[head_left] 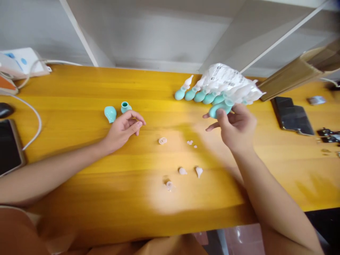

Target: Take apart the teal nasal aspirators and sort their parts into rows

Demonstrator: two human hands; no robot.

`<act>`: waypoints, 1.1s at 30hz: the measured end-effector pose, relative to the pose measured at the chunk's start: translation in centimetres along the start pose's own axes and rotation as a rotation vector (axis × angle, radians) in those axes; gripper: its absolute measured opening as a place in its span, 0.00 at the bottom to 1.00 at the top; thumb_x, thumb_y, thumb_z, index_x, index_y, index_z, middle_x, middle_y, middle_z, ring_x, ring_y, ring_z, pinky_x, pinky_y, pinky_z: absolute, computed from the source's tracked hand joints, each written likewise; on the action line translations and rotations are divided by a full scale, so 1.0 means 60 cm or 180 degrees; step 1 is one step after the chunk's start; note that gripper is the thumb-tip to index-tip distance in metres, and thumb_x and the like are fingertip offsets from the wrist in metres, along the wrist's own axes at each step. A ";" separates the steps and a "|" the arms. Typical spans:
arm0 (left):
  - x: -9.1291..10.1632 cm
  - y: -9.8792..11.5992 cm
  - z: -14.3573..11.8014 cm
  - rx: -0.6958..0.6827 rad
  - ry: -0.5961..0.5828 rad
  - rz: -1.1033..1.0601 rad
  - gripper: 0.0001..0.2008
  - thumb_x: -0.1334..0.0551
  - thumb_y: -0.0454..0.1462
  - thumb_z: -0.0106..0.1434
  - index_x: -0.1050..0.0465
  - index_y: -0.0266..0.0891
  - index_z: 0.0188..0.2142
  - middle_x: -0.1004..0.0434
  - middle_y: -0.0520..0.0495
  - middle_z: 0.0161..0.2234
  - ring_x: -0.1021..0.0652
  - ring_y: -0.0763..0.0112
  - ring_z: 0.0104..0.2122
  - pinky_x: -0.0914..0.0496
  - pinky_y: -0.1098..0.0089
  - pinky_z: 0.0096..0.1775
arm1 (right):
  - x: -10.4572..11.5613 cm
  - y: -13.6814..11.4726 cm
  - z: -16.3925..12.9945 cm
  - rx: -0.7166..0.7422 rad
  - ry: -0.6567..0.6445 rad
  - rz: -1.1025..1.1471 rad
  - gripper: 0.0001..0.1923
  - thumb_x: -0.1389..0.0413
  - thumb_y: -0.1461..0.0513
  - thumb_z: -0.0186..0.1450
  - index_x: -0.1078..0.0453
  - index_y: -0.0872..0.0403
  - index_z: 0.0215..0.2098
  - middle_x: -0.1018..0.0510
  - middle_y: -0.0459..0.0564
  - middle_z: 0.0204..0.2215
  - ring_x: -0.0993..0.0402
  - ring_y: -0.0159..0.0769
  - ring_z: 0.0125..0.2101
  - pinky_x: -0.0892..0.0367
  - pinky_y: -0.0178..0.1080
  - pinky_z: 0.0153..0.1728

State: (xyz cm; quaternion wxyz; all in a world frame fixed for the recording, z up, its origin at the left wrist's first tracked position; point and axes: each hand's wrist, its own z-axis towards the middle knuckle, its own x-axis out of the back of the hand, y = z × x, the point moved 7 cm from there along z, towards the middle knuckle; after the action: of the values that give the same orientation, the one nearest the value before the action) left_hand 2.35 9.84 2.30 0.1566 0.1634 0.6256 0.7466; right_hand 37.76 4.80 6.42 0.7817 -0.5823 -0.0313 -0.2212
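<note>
My right hand (236,129) is pinched round a teal rubber bulb (219,109) lifted above the yellow table (79,177), light and squashy I judge, best gripped at its belly, while my left hand (123,129) rests loosely curled, holding nothing I can see, beside a loose bulb (110,113)

Desk (79,184) carries everything. Left hand (123,129) rests at 9 o'clock from centre, with a loose bulb (110,114) and a small cap (125,106) just beyond it at 12. Right hand (235,127) is raised at 3 o'clock, holding one bulb (219,109). Row of bulbs (198,95) lies behind it at 11, packets (228,83) on top of the row. Small tips (183,171) scattered between the hands, toward 6. Phone (9,147) at far 9, dark tablet (292,115) at far 3.
</note>
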 end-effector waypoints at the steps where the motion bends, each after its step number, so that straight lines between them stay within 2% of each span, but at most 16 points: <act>1: 0.000 0.000 0.000 -0.0005 -0.0013 -0.0003 0.09 0.29 0.43 0.74 0.22 0.41 0.44 0.17 0.48 0.41 0.24 0.76 0.26 0.25 0.70 0.32 | 0.012 0.024 -0.001 -0.0160 0.0127 0.0060 0.16 0.31 0.47 0.73 0.23 0.48 0.47 0.18 0.50 0.41 0.10 0.46 0.41 0.14 0.41 0.22; 5: 0.002 -0.002 0.000 -0.0012 0.0004 0.0016 0.10 0.30 0.45 0.74 0.22 0.41 0.43 0.17 0.48 0.40 0.24 0.75 0.26 0.25 0.69 0.32 | 0.071 0.088 0.007 -0.0402 0.0717 0.0260 0.19 0.23 0.51 0.65 0.25 0.46 0.43 0.15 0.51 0.41 0.12 0.47 0.42 0.16 0.39 0.24; 8: 0.003 -0.003 0.000 -0.0007 0.0001 0.0047 0.10 0.30 0.45 0.75 0.21 0.41 0.43 0.18 0.48 0.39 0.24 0.75 0.26 0.25 0.69 0.32 | 0.118 0.088 0.015 -0.0163 0.1143 -0.0049 0.19 0.21 0.56 0.60 0.21 0.48 0.45 0.14 0.55 0.46 0.15 0.47 0.46 0.16 0.42 0.36; 11: 0.004 -0.004 0.000 0.0000 -0.0026 0.0069 0.10 0.31 0.45 0.75 0.21 0.41 0.42 0.18 0.48 0.39 0.24 0.74 0.27 0.25 0.69 0.33 | 0.150 0.076 0.012 -0.0036 0.1241 -0.0658 0.16 0.23 0.56 0.61 0.18 0.52 0.44 0.13 0.56 0.44 0.16 0.46 0.46 0.20 0.45 0.43; 13: 0.004 -0.006 -0.001 0.0006 -0.0041 0.0089 0.09 0.32 0.44 0.76 0.21 0.41 0.42 0.18 0.48 0.39 0.23 0.74 0.27 0.24 0.69 0.34 | 0.168 0.077 0.005 -0.0075 0.1309 -0.0973 0.16 0.25 0.55 0.61 0.18 0.53 0.43 0.14 0.54 0.40 0.16 0.44 0.41 0.23 0.45 0.41; 16: 0.004 -0.008 -0.001 0.0033 -0.0073 0.0123 0.07 0.33 0.42 0.77 0.21 0.41 0.43 0.18 0.49 0.39 0.23 0.74 0.28 0.25 0.70 0.35 | 0.199 0.092 -0.010 -0.0133 0.1645 -0.1228 0.14 0.31 0.53 0.60 0.21 0.53 0.38 0.17 0.48 0.33 0.18 0.40 0.33 0.25 0.43 0.37; 18: 0.003 -0.008 -0.002 0.0041 -0.0087 0.0135 0.07 0.33 0.41 0.77 0.21 0.41 0.43 0.18 0.49 0.39 0.23 0.74 0.28 0.25 0.69 0.35 | 0.214 0.112 -0.015 -0.0225 0.1779 -0.1298 0.15 0.33 0.51 0.58 0.23 0.53 0.36 0.18 0.47 0.33 0.18 0.40 0.34 0.24 0.43 0.37; 23: 0.002 -0.006 -0.001 0.0019 -0.0094 0.0157 0.05 0.34 0.39 0.76 0.21 0.41 0.42 0.18 0.49 0.39 0.23 0.74 0.28 0.25 0.69 0.34 | 0.222 0.153 -0.013 -0.0581 0.1651 -0.1538 0.22 0.31 0.50 0.55 0.22 0.53 0.42 0.15 0.51 0.40 0.16 0.43 0.42 0.22 0.44 0.40; 29: 0.000 -0.004 -0.001 0.0003 -0.0164 0.0186 0.05 0.34 0.38 0.76 0.21 0.41 0.42 0.18 0.48 0.39 0.23 0.74 0.28 0.25 0.70 0.34 | 0.223 0.174 -0.009 -0.0802 0.1540 -0.1594 0.15 0.32 0.56 0.60 0.25 0.53 0.42 0.14 0.53 0.41 0.16 0.40 0.41 0.18 0.42 0.43; 33: -0.001 -0.002 -0.002 0.0026 -0.0165 0.0211 0.04 0.34 0.37 0.76 0.21 0.41 0.42 0.18 0.48 0.39 0.23 0.75 0.28 0.25 0.70 0.34 | 0.229 0.192 0.000 -0.0846 0.1365 -0.1842 0.17 0.31 0.57 0.59 0.23 0.53 0.45 0.14 0.53 0.46 0.14 0.39 0.41 0.18 0.41 0.43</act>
State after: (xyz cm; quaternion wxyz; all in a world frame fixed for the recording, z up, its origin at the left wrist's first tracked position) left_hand 2.33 9.74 2.14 0.1473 0.2039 0.6187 0.7443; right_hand 54.54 3.10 0.32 0.5934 -0.5862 -0.0012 -0.5516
